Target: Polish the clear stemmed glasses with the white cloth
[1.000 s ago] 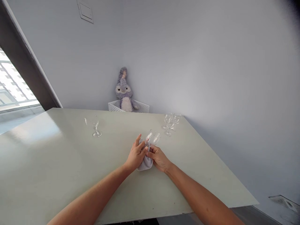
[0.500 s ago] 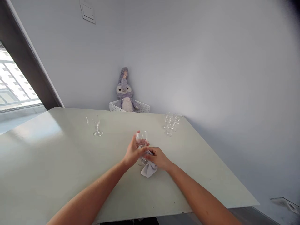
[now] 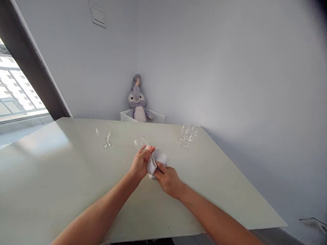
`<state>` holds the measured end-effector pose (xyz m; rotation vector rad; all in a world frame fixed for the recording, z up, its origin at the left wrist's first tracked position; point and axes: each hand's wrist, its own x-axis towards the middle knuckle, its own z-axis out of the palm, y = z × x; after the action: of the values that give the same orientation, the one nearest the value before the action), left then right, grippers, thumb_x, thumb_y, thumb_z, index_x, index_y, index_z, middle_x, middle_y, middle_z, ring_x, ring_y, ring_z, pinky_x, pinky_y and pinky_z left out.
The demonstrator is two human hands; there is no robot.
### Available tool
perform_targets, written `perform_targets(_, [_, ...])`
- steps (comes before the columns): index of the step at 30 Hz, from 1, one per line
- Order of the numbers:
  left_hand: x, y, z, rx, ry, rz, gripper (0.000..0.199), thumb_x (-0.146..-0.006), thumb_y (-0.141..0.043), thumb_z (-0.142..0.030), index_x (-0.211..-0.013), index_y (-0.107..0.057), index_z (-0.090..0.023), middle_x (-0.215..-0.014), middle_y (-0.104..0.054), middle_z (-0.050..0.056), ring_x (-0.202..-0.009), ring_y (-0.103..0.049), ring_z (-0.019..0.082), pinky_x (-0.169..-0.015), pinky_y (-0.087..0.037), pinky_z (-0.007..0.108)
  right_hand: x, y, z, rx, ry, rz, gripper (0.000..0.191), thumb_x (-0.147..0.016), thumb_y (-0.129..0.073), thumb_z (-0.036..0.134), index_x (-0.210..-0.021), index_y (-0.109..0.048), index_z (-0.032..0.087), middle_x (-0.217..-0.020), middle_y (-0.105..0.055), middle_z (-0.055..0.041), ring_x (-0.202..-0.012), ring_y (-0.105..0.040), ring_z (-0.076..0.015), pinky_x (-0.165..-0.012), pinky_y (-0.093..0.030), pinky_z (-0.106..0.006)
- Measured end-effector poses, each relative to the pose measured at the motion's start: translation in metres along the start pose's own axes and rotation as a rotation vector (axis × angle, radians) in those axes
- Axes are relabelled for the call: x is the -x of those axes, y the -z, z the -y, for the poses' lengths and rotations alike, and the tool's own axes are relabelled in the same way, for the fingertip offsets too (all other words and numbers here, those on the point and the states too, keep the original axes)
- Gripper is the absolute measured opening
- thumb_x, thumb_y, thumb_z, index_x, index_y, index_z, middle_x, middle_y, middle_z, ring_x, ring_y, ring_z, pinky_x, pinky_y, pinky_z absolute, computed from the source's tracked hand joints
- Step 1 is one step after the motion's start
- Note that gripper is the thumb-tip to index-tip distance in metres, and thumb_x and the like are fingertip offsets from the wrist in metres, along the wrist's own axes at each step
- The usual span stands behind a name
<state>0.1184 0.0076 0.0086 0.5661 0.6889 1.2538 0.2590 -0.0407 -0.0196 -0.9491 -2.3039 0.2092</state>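
Note:
Near the middle of the table, my left hand [image 3: 140,162] is closed round a clear stemmed glass [image 3: 141,143], whose bowl tilts to the upper left. The glass's stem and foot are hidden by my fingers and the cloth. My right hand [image 3: 168,178] grips a pale grey cloth [image 3: 160,157] and presses it against the hidden end of the glass, just right of my left hand. Another stemmed glass [image 3: 108,145] stands at the left. At the right rear is a group of three stemmed glasses [image 3: 187,136], close together.
The pale table [image 3: 217,190] runs back to the wall. Behind its far edge, a purple plush toy [image 3: 139,105] sits in a white perforated basket [image 3: 126,116]. A window is at the left.
The held glass has gone from upright to tilted, its bowl now up and to the left. The cloth has risen with my right hand and bunches around the glass's lower end.

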Motion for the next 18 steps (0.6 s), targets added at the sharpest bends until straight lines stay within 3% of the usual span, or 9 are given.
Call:
perform_targets(2, [0.004,-0.004,0.000,0.139,0.077,0.051,0.023,-0.074,-0.060,-0.019,-0.095,-0.052,-0.016,-0.072,-0.055,-0.001,-0.064,-0.056,0.008,-0.058,-0.047,0.019,0.002,-0.002,-0.006,0.053,0.010,-0.072,0.033,-0.085,-0.034,0.011,-0.104,-0.057,0.024,-0.115,-0.051,-0.0086,-0.072,-0.053,-0.0148,-0.063,-0.041,-0.028])
perform_targets(5, [0.010,-0.010,0.001,0.319,0.140,0.110,0.025,-0.074,-0.058,-0.014,-0.099,-0.054,-0.012,-0.061,-0.045,-0.004,-0.049,-0.043,0.004,-0.049,-0.042,0.016,0.001,0.002,-0.008,-0.139,-0.048,-0.179,0.026,-0.085,-0.037,0.015,-0.097,-0.058,0.024,-0.106,-0.052,-0.0076,-0.076,-0.052,-0.0145,-0.064,-0.042,-0.027])
perform_targets(8, [0.015,-0.014,-0.002,0.403,0.112,0.169,0.025,-0.075,-0.055,-0.011,-0.100,-0.054,-0.010,-0.059,-0.039,-0.005,-0.048,-0.037,0.004,-0.051,-0.040,0.016,-0.006,0.005,-0.002,-0.553,-0.218,-0.301,0.015,-0.083,-0.048,0.022,-0.096,-0.056,0.024,-0.096,-0.053,-0.0046,-0.084,-0.052,-0.0157,-0.070,-0.043,-0.027])
perform_targets(13, [0.017,-0.018,-0.009,0.390,0.024,0.224,0.018,-0.075,-0.054,-0.011,-0.093,-0.055,-0.010,-0.057,-0.032,-0.005,-0.048,-0.033,0.004,-0.052,-0.038,0.019,-0.015,0.003,0.011,-1.327,-0.516,-0.403,0.018,-0.076,-0.061,0.026,-0.093,-0.056,0.024,-0.089,-0.057,0.0002,-0.080,-0.052,-0.0126,-0.069,-0.043,-0.024])
perform_targets(18, [0.023,-0.023,-0.007,0.259,-0.081,0.248,0.021,-0.073,-0.055,-0.012,-0.093,-0.054,-0.015,-0.061,-0.035,-0.005,-0.051,-0.033,0.005,-0.055,-0.037,0.020,-0.014,-0.004,0.023,-1.746,-0.725,-0.434,0.022,-0.073,-0.065,0.023,-0.093,-0.057,0.024,-0.082,-0.057,0.0027,-0.066,-0.051,-0.0083,-0.057,-0.043,-0.019])
